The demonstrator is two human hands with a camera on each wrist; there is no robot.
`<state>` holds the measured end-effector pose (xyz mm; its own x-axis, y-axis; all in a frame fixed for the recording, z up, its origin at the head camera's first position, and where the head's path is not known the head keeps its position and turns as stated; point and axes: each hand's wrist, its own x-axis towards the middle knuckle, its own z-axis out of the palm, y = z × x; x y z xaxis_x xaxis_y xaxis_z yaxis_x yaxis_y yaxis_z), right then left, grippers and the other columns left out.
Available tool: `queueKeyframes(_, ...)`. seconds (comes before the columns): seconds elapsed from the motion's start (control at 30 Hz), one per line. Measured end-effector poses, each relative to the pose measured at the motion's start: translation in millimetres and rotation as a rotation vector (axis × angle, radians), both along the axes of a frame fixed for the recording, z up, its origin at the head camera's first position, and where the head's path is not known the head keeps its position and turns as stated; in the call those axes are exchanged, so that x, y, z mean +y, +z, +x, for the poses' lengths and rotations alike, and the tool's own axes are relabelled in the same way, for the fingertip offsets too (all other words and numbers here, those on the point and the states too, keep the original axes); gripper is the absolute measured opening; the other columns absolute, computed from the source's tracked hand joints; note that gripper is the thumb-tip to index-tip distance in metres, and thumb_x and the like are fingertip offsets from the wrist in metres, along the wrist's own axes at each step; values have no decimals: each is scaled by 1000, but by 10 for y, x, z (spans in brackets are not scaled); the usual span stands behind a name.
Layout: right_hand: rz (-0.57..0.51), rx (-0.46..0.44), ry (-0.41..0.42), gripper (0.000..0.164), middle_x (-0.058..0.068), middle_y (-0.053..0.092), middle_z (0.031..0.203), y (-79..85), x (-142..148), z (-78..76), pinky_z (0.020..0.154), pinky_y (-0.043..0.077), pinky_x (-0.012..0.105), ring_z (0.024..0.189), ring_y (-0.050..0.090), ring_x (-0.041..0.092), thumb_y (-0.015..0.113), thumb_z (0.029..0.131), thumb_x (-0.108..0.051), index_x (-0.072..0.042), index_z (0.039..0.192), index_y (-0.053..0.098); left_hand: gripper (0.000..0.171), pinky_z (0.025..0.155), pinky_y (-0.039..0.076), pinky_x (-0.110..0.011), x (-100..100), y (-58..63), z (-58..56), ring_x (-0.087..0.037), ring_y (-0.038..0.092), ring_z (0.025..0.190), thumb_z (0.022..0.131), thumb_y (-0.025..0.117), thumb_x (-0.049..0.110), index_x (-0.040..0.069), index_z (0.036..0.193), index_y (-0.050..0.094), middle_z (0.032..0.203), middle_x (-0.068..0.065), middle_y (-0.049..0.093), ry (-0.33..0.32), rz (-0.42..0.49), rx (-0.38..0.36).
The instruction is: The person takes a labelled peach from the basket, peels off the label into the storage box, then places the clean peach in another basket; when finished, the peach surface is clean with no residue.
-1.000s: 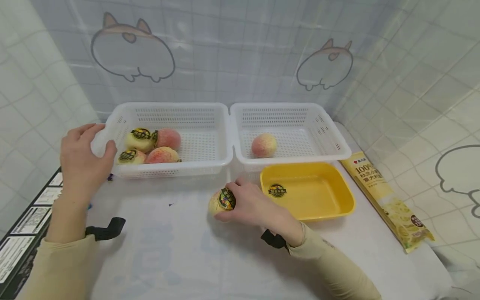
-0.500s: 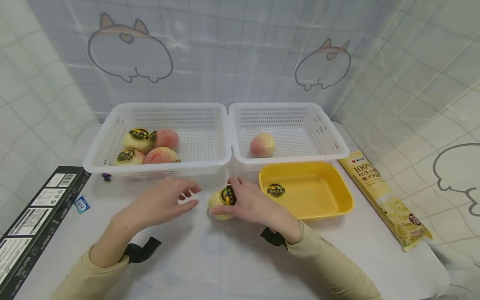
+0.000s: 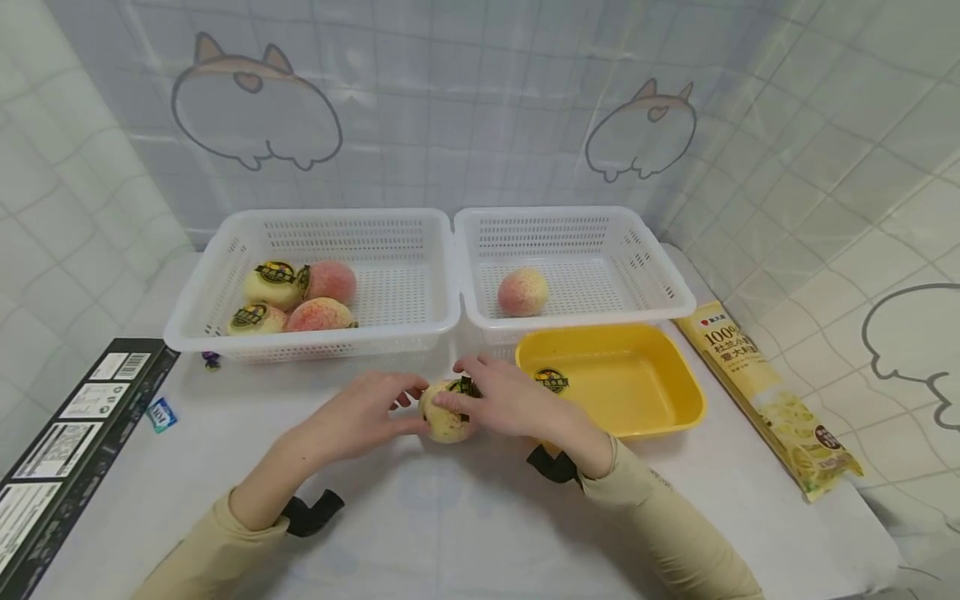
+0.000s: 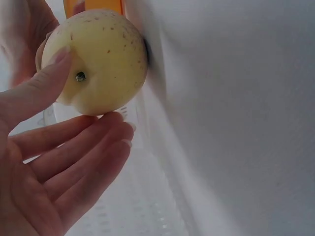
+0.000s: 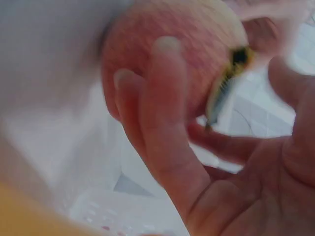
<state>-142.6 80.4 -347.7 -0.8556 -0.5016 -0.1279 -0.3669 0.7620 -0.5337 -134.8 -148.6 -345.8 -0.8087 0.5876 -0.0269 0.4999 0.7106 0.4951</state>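
In the head view a pale yellow peach (image 3: 447,423) with a pink blush sits on the white table, held between both my hands. My left hand (image 3: 367,414) holds its left side; the left wrist view shows the thumb (image 4: 47,83) on the peach near a dark spot and the fingers under it. My right hand (image 3: 510,400) holds the other side with curled fingers (image 5: 165,98). A black-and-gold sticker (image 5: 229,78) stands partly off the skin near the right thumb. Another such sticker (image 3: 552,381) is in the yellow tub (image 3: 622,417).
A white basket (image 3: 405,333) with several peaches stands at the back left. Beside it, another white basket (image 3: 585,312) holds one peach (image 3: 523,292). A yellow pasta packet (image 3: 772,400) lies right; a black box (image 3: 75,433) and small blue packet (image 3: 161,414) lie left.
My left hand has come from the left basket's edge across to the peach and now touches it. The right hand has stayed at the peach, its thumb shifting up towards the sticker.
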Motion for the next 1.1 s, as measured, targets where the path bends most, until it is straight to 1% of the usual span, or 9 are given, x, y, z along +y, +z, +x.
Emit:
queueKeyframes(0.1, -43, -13, 73, 38, 1, 64, 94, 35, 57, -44, 75, 51, 30, 77, 61, 14, 53, 103, -42, -11, 124, 60, 35, 81, 55, -36, -28, -21, -12, -16, 66, 92, 87, 78, 30, 11, 116, 69, 106, -1, 72, -23, 15, -2)
queueKeyframes(0.17, -58, -18, 106, 29, -1, 63, 82, 50, 84, -63, 68, 50, 28, 64, 59, 11, 54, 104, -33, -11, 121, 61, 36, 81, 56, -36, -40, -23, -24, -17, 67, 93, 88, 77, 30, 11, 118, 69, 108, -3, 72, -37, 23, -10)
queueKeyframes(0.23, -69, -20, 122, 24, -1, 61, 75, 55, 100, -69, 62, 48, 26, 56, 56, 9, 57, 103, -31, -11, 117, 60, 37, 82, 56, -37, -57, -16, -27, -17, 67, 94, 89, 76, 30, 11, 119, 68, 110, -4, 71, -39, 35, -27)
queueKeyframes(0.43, -74, -18, 99, 22, 0, 58, 68, 63, 108, -48, 53, 45, 26, 52, 54, 10, 61, 99, -36, -15, 100, 54, 40, 84, 57, -40, -99, 21, -16, -19, 69, 96, 87, 77, 26, 13, 124, 65, 118, -2, 70, -62, 66, -33)
queueKeyframes(0.53, -79, -40, 76, 26, -1, 58, 65, 60, 97, -36, 51, 45, 27, 50, 56, 11, 63, 98, -39, -16, 94, 52, 53, 86, 56, -38, -84, -3, -15, -19, 69, 100, 84, 80, 26, 12, 131, 61, 123, 0, 68, -106, 60, -10)
queueKeyframes(0.63, -70, -29, 63, 28, -3, 58, 65, 41, 81, -31, 52, 45, 26, 51, 56, 11, 63, 98, -42, -17, 90, 53, 70, 91, 55, -40, -47, -57, -18, -20, 66, 109, 80, 84, 30, 9, 140, 55, 130, -2, 65, -129, 58, 2)
queueKeyframes(0.87, -54, 55, 59, 23, -7, 56, 70, 19, 69, -32, 59, 43, 24, 63, 51, 10, 64, 98, -37, -17, 88, 56, 85, 104, 47, -47, 33, -160, -14, -22, 55, 128, 79, 83, 45, 12, 148, 46, 142, -3, 57, -80, 101, -42)
queueKeyframes(1.0, -99, 50, 67, 21, -8, 58, 72, 34, 67, -30, 63, 44, 24, 67, 52, 10, 68, 96, -32, -17, 87, 56, 85, 108, 44, -48, 71, -192, -14, -23, 52, 133, 79, 82, 46, 11, 148, 46, 144, -4, 55, -75, 126, -46)
queueKeyframes(1.1, -143, 38, 75, 19, -7, 59, 74, 55, 64, -26, 64, 46, 24, 69, 54, 10, 70, 95, -28, -16, 86, 57, 82, 107, 46, -46, 97, -194, -12, -21, 54, 130, 79, 82, 44, 11, 146, 47, 142, -2, 57, -72, 151, -49)
